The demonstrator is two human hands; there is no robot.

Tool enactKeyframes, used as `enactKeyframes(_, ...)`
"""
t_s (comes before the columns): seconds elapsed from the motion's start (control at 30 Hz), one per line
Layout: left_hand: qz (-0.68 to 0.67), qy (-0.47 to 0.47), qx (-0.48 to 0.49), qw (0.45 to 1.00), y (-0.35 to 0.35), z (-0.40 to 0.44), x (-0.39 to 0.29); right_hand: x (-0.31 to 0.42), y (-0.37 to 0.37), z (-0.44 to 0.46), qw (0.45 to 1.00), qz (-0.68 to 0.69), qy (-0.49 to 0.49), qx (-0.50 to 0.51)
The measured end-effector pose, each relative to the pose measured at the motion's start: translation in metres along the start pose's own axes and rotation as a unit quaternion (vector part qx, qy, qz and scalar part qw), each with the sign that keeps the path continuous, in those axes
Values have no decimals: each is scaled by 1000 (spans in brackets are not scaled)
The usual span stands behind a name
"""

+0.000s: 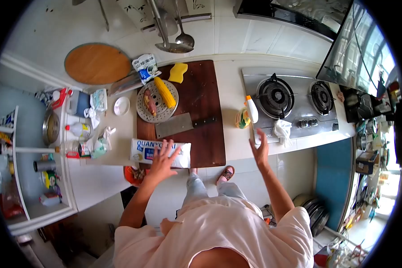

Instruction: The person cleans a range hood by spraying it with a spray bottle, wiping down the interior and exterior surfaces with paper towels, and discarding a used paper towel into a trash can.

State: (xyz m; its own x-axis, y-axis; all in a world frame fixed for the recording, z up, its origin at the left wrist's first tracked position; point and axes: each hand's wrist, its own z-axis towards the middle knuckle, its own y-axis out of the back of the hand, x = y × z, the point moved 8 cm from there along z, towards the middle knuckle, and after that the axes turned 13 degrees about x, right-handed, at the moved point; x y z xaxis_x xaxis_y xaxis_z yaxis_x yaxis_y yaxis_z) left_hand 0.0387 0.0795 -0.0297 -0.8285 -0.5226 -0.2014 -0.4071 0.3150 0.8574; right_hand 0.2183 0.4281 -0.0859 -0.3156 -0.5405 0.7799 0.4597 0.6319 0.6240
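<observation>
Countertop (233, 145) bears dark board (206, 142), steel stove (301, 103); left hand (164, 162) splayed over white packet (148, 152), right hand (261, 152) unclenched near stove.

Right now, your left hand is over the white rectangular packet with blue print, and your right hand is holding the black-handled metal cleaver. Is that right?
Not quite. In the head view, your right hand is open and empty; the cleaver lies on the dark brown wooden board. Your left hand is over the packet.
</observation>
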Motion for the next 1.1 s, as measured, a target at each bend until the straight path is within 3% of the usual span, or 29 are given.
enactKeyframes(0.13, 89, -151, 43, 984, -18, 42, -18, 25, -48, -41, 998, 25, -50, -9)
enactKeyframes(0.23, 49, -196, 46, 978, -24, 68, -11, 54, -84, -47, 996, 65, -58, -6)
enactKeyframes(0.3, 9, -193, 67, 979, -15, 73, -7, 70, -94, -44, 991, 111, -73, -6)
enactKeyframes(0.37, 6, -187, -3, 982, 0, 74, 6, 86, -88, -38, 994, 77, -70, -33)
enactKeyframes(0.5, -8, -118, -7, 993, -4, 83, 59, 76, -57, -42, 980, 87, -130, -124)
enactKeyframes(0.6, 11, -121, -8, 993, -8, 82, 64, 54, -20, -46, 965, 48, -142, -217)
enactKeyframes(0.77, 13, -116, -40, 992, -8, 79, 63, 33, 26, -40, 940, 104, -155, -287)
enactKeyframes(0.83, 3, -114, -36, 993, -5, 76, 61, 50, 37, -32, 940, 85, -126, -304)
enactKeyframes(1.0, -8, -128, -51, 990, -5, 75, 64, 87, 46, 3, 970, 17, -85, -229)
enactKeyframes(1.03, -11, -129, -50, 990, -6, 75, 64, 96, 43, 7, 970, -121, 11, -210)
enactKeyframes(1.1, -16, -125, -41, 991, -7, 75, 65, 103, 35, 14, 963, -183, 69, -184)
